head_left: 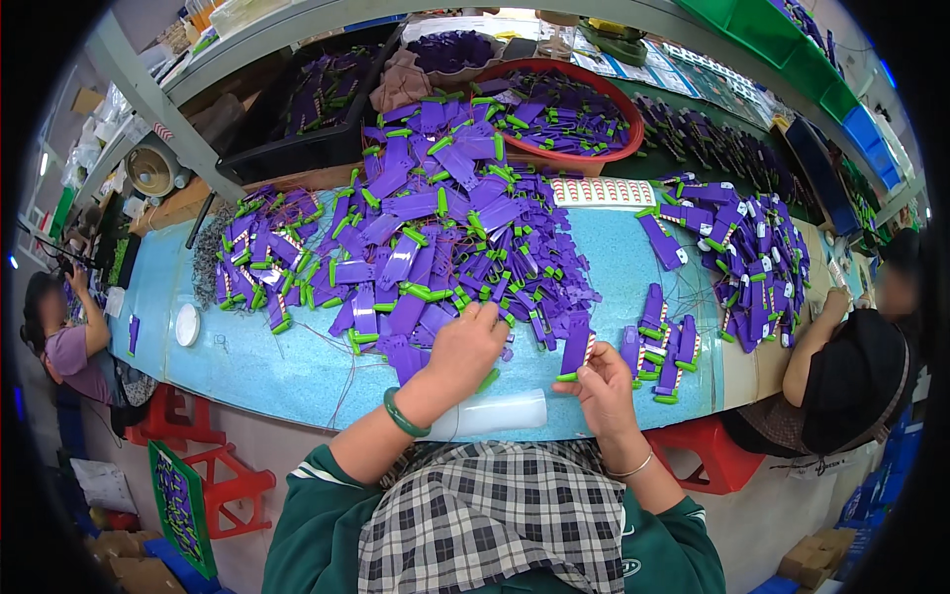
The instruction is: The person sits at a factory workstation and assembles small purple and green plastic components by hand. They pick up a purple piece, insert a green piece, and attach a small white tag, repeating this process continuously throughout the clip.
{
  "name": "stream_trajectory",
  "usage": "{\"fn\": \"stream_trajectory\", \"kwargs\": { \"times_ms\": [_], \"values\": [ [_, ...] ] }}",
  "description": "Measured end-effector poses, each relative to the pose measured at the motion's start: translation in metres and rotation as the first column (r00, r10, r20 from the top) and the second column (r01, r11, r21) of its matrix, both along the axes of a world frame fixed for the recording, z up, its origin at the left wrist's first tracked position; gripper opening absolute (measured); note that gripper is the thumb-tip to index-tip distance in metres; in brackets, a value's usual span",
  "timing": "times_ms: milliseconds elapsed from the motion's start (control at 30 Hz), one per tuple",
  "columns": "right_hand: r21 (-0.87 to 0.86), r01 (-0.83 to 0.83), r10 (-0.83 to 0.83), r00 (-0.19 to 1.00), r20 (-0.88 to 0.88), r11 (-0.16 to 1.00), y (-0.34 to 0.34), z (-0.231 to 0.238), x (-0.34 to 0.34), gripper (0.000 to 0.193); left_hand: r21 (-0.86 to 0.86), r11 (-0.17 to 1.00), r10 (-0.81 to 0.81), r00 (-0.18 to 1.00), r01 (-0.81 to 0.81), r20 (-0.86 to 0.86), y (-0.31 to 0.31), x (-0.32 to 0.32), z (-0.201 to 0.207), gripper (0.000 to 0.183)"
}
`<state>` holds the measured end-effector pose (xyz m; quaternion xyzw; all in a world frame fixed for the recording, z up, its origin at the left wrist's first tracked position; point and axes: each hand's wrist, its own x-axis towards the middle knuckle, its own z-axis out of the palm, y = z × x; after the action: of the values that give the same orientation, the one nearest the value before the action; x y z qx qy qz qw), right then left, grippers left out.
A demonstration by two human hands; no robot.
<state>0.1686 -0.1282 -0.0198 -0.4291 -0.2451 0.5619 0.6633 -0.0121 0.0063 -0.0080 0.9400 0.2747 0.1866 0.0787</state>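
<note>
My right hand [606, 388] pinches a flat purple plastic part [575, 346] with a green end and a red-and-white striped edge, held upright above the table's front. My left hand [465, 346] reaches to the near edge of a large heap of purple and green parts [435, 208]; its fingers are bent, and what they hold, if anything, is hidden. Right of my right hand lies a small group of striped purple parts [673, 346]. A clear plastic sheet or sleeve [495, 414] rests on the blue tabletop between my forearms.
A red basin [633, 124] and a black crate [237, 163] of parts stand behind the heap. A sticker sheet [602, 192] lies right of it. More parts pile at right [757, 267]. Co-workers sit at left [79, 337] and right [841, 366]. A shelf frame [297, 35] crosses above.
</note>
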Motion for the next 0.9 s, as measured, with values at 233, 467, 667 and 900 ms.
{"fn": "stream_trajectory", "kwargs": {
  "times_ms": [233, 467, 667, 900],
  "values": [
    [0.215, -0.229, 0.194, 0.966, 0.173, 0.949, 0.007, 0.004, -0.001, 0.025, -0.746, 0.634, 0.080, 0.942, 0.205, 0.327, -0.011, -0.006, 0.016, 0.005],
    [0.165, -0.194, 0.230, 0.944, -0.237, 0.967, 0.017, 0.016, -0.023, 0.021, -0.824, 0.028, 0.425, 0.739, 0.566, 0.522, -0.043, -0.017, 0.015, 0.026],
    [0.004, -0.189, 0.172, 0.883, -0.437, 0.982, 0.006, 0.004, -0.034, 0.030, -0.723, 0.353, 0.431, 0.582, 0.594, 0.689, -0.046, -0.012, -0.002, 0.023],
    [0.152, 0.028, -0.115, 0.788, 0.605, 0.988, -0.005, 0.014, -0.017, 0.034, -0.765, 0.139, 0.609, 0.555, 0.629, 0.567, -0.043, -0.014, -0.003, 0.019]
  ]
}}
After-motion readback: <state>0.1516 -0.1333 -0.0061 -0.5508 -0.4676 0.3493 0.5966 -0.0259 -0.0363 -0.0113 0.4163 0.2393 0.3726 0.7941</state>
